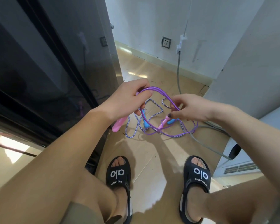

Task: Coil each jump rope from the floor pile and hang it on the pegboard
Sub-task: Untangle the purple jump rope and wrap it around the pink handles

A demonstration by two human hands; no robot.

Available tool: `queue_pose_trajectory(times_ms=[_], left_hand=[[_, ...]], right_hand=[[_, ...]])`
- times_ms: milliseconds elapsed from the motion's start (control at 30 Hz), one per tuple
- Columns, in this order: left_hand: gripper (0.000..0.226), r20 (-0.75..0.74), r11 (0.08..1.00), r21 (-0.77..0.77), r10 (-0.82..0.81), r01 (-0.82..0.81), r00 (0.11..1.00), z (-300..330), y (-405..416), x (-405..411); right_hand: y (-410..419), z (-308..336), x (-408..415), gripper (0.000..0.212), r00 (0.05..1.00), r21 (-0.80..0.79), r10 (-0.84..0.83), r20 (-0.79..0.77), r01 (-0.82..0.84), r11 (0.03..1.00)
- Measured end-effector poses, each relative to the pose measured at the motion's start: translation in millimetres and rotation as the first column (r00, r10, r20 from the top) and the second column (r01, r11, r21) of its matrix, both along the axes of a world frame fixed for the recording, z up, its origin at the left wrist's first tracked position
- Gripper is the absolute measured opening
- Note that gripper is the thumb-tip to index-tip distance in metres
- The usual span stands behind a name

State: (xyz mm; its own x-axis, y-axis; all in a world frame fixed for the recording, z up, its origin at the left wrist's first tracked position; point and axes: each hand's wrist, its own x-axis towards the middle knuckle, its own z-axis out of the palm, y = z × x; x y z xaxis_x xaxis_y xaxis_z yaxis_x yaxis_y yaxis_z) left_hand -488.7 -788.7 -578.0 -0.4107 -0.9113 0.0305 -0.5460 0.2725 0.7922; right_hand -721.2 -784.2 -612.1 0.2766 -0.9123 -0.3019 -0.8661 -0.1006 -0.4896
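Coiling underway, nothing hung: left hand [128,101] grips purple jump rope [160,92] loops and one pink handle [118,125], right hand [189,109] pinches a loop; striped blue-handled rope [136,126] lies on the floor beyond, pegboard unseen.

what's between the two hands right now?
Head view: a purple rope arcs from the left hand to the right hand; beneath the gap, a striped rope with blue handles lies on the floor.

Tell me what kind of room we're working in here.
Probably a home interior, maybe a utility corner: tan tiled floor, a white wall with a socket, a white vented appliance and a dark glossy cabinet. No pegboard in view.
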Motion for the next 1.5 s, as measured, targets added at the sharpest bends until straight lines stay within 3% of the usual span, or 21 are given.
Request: queue_pose_trajectory(times_ms=[167, 333, 467, 567, 633, 700, 767, 867, 933, 1000, 1100, 1233, 1300, 1367, 1500], left_hand=[[0.025, 0.054, 1.0, -0.014, 0.003, -0.002, 0.999, -2.2, -0.4, 3.9], [0.028, 0.055, 0.999, 0.024, 0.042, -0.043, 0.998, -7.0, -0.3, 4.5], [0.029, 0.006, 0.995, 0.039, 0.092, -0.092, 0.996, -4.5, -3.6, 8.7], [0.031, -0.091, 0.992, 0.095, 0.097, -0.088, 0.991, -2.4, -4.6, 10.9], [0.031, -0.16, 0.988, 0.126, 0.109, -0.089, 0.981, -0.2, -3.7, 8.8], [0.031, -0.244, 0.981, 0.166, 0.144, -0.105, 0.959, 2.1, -3.2, 4.6], [0.031, -0.329, 0.968, 0.225, 0.179, -0.107, 0.927, 4.4, -2.5, 0.7], [0.031, -0.344, 0.964, 0.245, 0.186, -0.103, 0.92, 4.5, -1.9, -0.7], [0.031, -0.309, 0.969, 0.22, 0.181, -0.114, 0.934, 2.5, -2.5, 1.7], [0.031, -0.284, 0.969, 0.222, 0.174, -0.112, 0.943, 0.0, -4.0, 5.6], [0.028, -0.278, 0.924, 0.381, 0.097, 0.017, 0.956, -4.1, -2.7, 9.3], [0.04, -0.169, 0.838, 0.516, -0.102, 0.176, 0.98, -5.3, 5.3, 6.1], [0.038, -0.177, 0.842, 0.513, -0.09, 0.17, 0.98, -4.3, 5.8, 6.2], [0.034, -0.197, 0.854, 0.496, -0.062, 0.154, 0.978, -4.4, 3.3, 9.2], [0.032, -0.143, 0.863, 0.494, -0.037, 0.103, 0.989, -8.7, 1.5, 14.3]], right_hand=[[-2.3, -8.4, -8.3, 0.031, 0.984, 0.121, -0.108, -0.141, 0.126, 0.985], [-2.2, -7.9, -13.0, 0.043, 0.919, 0.264, -0.076, -0.387, 0.19, 0.946], [-6.0, -2.9, -23.0, 0.037, 0.872, 0.216, -0.087, -0.482, 0.215, 0.953], [1.9, 0.6, -20.6, 0.05, 0.969, 0.406, -0.162, -0.185, 0.225, 0.885], [12.2, 5.6, -9.9, 0.07, 0.982, 0.576, -0.178, 0.07, 0.106, 0.81], [18.3, 6.9, 1.9, 0.082, 0.97, 0.599, -0.147, 0.192, 0.003, 0.801], [18.2, 4.5, 12.8, 0.062, 0.961, 0.549, -0.127, 0.246, -0.029, 0.836], [13.9, -1.3, 22.4, 0.007, 0.929, 0.448, -0.132, 0.347, -0.04, 0.893], [7.8, -4.7, 21.3, 0.017, 0.912, 0.373, -0.197, 0.36, 0.053, 0.926], [2.3, -6.0, 17.7, 0.019, 0.914, 0.201, -0.282, 0.292, 0.229, 0.952], [-7.5, -12.3, 10.8, 0.018, 0.817, -0.011, -0.46, 0.348, 0.494, 0.869], [-14.3, -8.2, 10.2, 0.018, 0.655, 0.02, -0.526, 0.543, 0.616, 0.788], [-15.5, -5.4, 11.6, 0.02, 0.624, 0.029, -0.521, 0.583, 0.624, 0.781], [-16.3, -5.2, 12.3, 0.019, 0.666, -0.032, -0.511, 0.543, 0.625, 0.78], [-20.2, -6.7, 2.9, 0.02, 0.857, -0.348, -0.436, 0.276, 0.512, 0.785]])
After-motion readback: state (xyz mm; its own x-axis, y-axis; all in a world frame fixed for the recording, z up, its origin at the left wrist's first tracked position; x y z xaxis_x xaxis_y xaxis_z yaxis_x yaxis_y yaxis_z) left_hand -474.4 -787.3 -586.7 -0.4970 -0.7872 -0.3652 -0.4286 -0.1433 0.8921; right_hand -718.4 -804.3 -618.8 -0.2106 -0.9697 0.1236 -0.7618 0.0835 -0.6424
